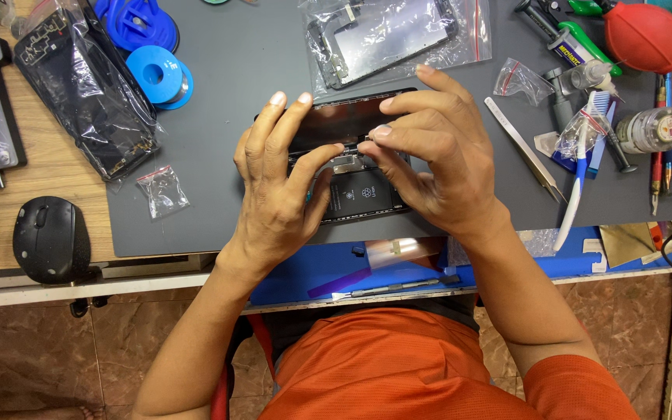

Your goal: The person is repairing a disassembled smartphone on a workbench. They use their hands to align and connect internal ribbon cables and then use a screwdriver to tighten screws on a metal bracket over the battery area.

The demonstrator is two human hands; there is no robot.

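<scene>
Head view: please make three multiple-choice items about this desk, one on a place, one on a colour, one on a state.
1. Where is the mouse?
A. left of the mat
B. on the mat
C. right of the mat

2. What colour is the air bulb?
A. blue
B. red
C. black

3. How is the phone?
A. sealed in a bag
B. closed
C. opened, insides showing

Answers:
1 A, it sits on bare wood by the mat's left edge.
2 B, it is red, at top right.
3 C, the left hand and right hand work on its exposed parts.
</scene>
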